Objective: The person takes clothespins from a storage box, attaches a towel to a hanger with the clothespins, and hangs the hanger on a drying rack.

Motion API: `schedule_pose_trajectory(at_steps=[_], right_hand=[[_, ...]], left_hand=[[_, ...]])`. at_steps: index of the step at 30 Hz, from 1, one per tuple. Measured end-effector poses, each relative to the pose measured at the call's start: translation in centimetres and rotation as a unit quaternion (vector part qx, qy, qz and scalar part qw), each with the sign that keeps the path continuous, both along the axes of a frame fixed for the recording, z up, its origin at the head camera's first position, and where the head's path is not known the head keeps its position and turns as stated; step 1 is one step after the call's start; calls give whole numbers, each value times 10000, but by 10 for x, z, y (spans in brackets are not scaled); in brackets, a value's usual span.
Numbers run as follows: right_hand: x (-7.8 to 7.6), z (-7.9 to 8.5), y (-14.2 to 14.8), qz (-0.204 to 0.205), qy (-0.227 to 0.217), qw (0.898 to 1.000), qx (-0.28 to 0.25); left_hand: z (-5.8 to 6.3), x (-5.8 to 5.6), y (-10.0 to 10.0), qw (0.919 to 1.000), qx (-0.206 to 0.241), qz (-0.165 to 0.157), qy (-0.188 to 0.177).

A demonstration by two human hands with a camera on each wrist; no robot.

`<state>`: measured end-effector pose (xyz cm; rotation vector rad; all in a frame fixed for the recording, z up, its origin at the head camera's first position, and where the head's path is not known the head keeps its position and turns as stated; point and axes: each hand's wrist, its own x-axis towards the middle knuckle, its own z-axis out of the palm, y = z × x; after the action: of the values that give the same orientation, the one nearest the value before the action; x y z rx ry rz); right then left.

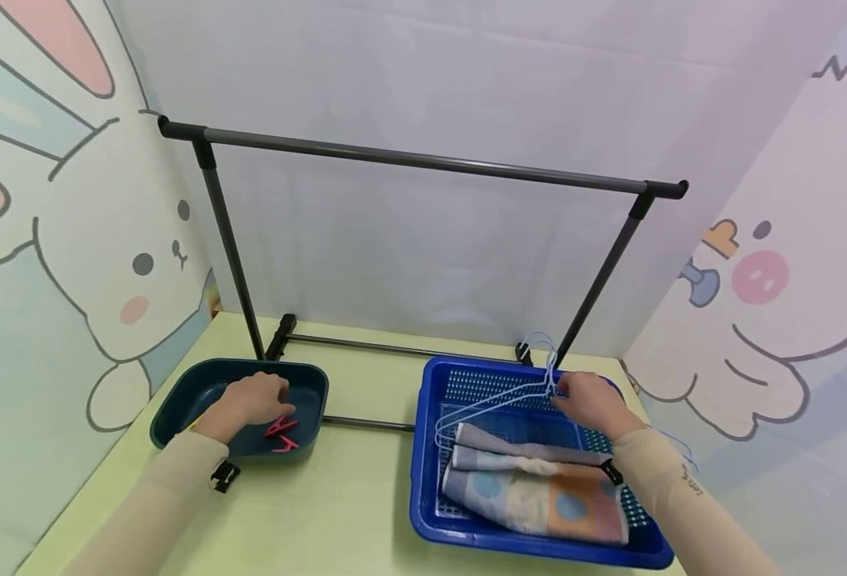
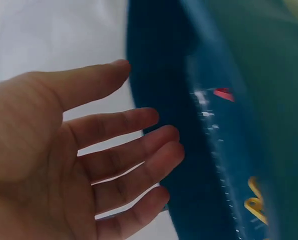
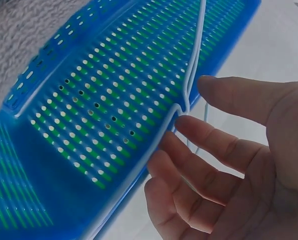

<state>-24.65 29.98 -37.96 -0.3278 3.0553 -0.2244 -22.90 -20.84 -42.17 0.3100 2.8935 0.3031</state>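
Observation:
My left hand (image 1: 253, 398) is over the dark green basin (image 1: 210, 366), its fingers spread and loosely bent, holding nothing. Red clothespins (image 1: 281, 426) lie in the basin near those fingers; a yellow clothespin (image 2: 257, 204) shows in the left wrist view. At the back of the blue basket (image 1: 423, 480), my right hand (image 1: 594, 402) has thumb and forefinger at the neck of pale blue wire hangers (image 3: 190, 85). A gap shows between those two fingertips. The hangers slant across the basket with their hooks upward. Below them lies a folded patchwork-print cloth (image 1: 527, 496) with a grey side.
A dark metal clothes rack (image 1: 423, 160) stands behind both containers, its top bar spanning between two posts. Its lower bars (image 1: 380, 424) run along the pale green table (image 1: 351, 504). Cartoon-printed sheets (image 1: 128, 264) hang at the sides, with a plain pale backdrop (image 1: 409, 256) behind.

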Motion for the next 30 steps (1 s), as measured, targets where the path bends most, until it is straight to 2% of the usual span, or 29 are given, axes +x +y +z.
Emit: schedule_pose_trajectory(at_steps=[6, 18, 23, 30], right_hand=[[0, 0, 1, -30, -119, 9999, -63], [2, -4, -2, -135, -320, 9994, -19], [2, -5, -3, -208, -385, 9989, 144], [2, -6, -3, -171, -216, 9990, 346]], left_hand=[[-9, -2, 3, 9988, -438, 19, -230], [-24, -2, 11, 9955, -628, 114, -707], [-31, -4, 13, 9944, -785, 92, -708], [-35, -12, 15, 9930, -1009, 25, -607]])
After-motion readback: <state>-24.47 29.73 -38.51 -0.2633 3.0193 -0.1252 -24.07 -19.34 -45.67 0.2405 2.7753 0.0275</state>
